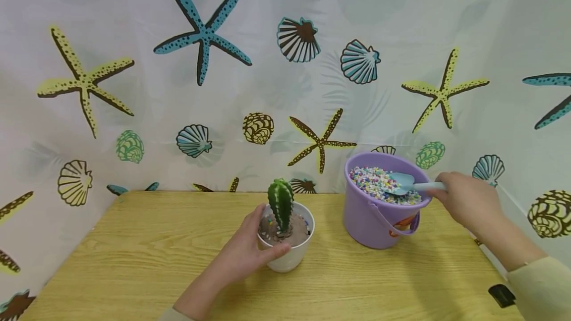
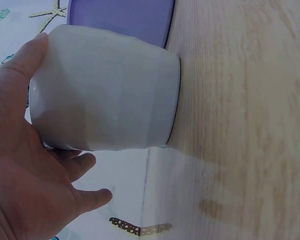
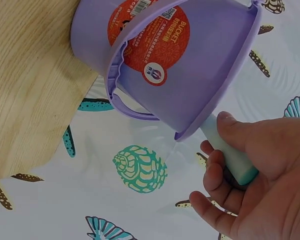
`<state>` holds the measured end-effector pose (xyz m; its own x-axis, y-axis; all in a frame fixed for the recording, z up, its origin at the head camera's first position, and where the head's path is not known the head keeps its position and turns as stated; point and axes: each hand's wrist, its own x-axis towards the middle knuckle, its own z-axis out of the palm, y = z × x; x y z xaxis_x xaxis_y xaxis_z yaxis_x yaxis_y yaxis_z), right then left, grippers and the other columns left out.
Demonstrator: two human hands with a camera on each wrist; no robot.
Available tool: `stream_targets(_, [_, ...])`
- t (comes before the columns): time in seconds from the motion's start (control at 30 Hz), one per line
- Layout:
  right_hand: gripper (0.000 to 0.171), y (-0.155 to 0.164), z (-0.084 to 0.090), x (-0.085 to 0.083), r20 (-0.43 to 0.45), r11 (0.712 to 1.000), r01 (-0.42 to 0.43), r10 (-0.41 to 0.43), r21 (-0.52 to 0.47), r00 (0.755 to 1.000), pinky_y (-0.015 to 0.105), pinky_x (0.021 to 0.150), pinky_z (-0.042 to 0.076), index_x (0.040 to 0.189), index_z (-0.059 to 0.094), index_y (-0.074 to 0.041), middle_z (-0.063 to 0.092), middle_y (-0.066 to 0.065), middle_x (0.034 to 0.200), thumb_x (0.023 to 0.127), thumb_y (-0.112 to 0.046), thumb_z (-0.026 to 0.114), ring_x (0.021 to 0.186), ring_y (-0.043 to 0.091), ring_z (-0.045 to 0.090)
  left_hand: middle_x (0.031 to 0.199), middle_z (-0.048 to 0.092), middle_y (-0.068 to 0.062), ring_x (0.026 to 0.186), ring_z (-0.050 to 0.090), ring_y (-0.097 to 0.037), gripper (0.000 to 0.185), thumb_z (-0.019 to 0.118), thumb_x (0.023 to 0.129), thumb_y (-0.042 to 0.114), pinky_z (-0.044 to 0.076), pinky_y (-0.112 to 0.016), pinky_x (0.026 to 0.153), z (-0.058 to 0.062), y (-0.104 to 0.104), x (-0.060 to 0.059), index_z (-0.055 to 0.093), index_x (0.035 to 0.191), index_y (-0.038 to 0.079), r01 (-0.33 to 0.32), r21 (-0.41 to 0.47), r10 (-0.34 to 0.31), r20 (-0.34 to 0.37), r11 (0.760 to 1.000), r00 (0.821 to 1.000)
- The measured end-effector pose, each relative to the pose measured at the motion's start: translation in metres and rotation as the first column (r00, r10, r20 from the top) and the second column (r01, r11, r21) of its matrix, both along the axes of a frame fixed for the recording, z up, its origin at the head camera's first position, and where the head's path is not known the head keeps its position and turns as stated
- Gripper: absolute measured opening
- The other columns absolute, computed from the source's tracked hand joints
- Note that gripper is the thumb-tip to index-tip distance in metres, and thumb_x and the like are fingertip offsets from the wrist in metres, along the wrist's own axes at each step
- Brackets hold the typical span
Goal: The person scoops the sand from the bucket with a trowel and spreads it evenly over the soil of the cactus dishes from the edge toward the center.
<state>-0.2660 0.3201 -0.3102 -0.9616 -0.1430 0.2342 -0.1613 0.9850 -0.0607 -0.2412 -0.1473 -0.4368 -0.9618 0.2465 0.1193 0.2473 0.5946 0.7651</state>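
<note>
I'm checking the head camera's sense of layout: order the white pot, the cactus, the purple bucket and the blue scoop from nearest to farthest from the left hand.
Seen from the left hand:
1. White pot: held by it, mid-table.
2. Cactus: standing in that pot, just above the fingers.
3. Purple bucket: to the right on the table.
4. Blue scoop: farthest, over the bucket's coloured gravel, held by the right hand.

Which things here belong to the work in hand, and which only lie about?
In the work:
- white pot with cactus, held by the left hand
- purple bucket of coloured pebbles
- light blue scoop, gripped by the right hand

Only lying about:
- small black object at the table's right edge
</note>
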Motion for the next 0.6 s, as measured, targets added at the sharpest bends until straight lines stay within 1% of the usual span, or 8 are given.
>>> stream_targets(0.1, [0.03,0.0,0.004,0.002,-0.006,1.0,-0.004,0.004,-0.002,1.0,0.037,0.051,0.042,0.102,0.072,-0.003,0.065,0.002,0.078,0.108,-0.032,0.074,0.064,0.021,0.053,0.177,0.026,-0.024,0.158,0.037,-0.047,0.121,0.082,0.093,0.067,0.035,-0.07,0.123,0.0,0.0,0.0,0.017,0.177,0.008,-0.004,-0.003,0.004,0.015,1.0,1.0])
stream_targets(0.23, [0.033,0.001,0.012,0.004,0.015,1.0,-0.008,0.008,0.0,1.0,0.039,0.052,0.046,0.108,0.073,0.0,0.068,0.004,0.081,0.109,-0.033,0.072,0.065,0.021,0.057,0.178,0.025,-0.024,0.158,0.036,-0.046,0.121,0.082,0.093,0.067,0.035,-0.07,0.123,0.001,0.0,0.0,0.017,0.177,0.009,-0.007,-0.002,0.007,0.021,1.0,1.0])
stream_targets(0.4, [0.034,0.002,0.023,0.005,0.057,1.0,-0.017,0.017,0.008,0.998,0.041,0.054,0.05,0.112,0.074,0.001,0.072,0.005,0.084,0.11,-0.033,0.071,0.067,0.021,0.06,0.178,0.025,-0.024,0.158,0.037,-0.047,0.122,0.081,0.093,0.068,0.036,-0.071,0.122,0.001,0.0,0.0,0.016,0.177,0.009,-0.015,-0.004,0.015,0.029,1.0,0.999])
stream_targets(0.6, [0.039,0.005,0.031,0.007,0.105,1.0,-0.009,0.012,-0.021,0.994,0.042,0.056,0.05,0.118,0.074,0.003,0.074,0.008,0.089,0.11,-0.035,0.07,0.071,0.022,0.062,0.178,0.026,-0.024,0.157,0.039,-0.047,0.121,0.082,0.092,0.068,0.036,-0.071,0.122,0.0,0.001,0.0,0.017,0.177,0.011,-0.019,-0.002,0.019,0.027,1.0,0.999])
